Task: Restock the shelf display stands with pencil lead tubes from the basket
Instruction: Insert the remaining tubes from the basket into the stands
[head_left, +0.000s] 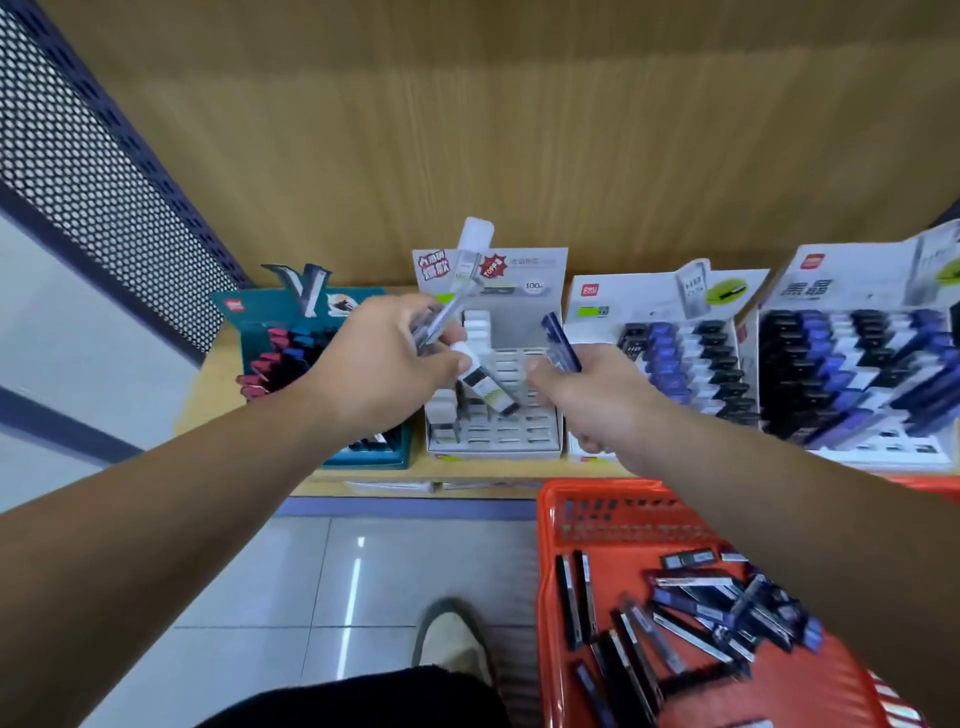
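My left hand (387, 364) is closed on lead tubes: a clear one (448, 314) sticks up from the fist, and a white-capped black-and-white tube (485, 383) slants down from my fingertips over the middle white display stand (550, 447). That stand has many bare slots and a few white tubes at its left. My right hand (587, 395) grips a dark blue lead tube (561, 343) just right of the stand. The orange basket (550, 571) at the lower right holds several black and blue tubes (691, 613).
On the wooden shelf stand a teal display (363, 457) with red and blue items at the left and two white displays (685, 358) (852, 374) full of black, blue and white tubes at the right. A perforated metal panel (88, 171) closes the left side. My shoe (454, 642) rests on the tiled floor.
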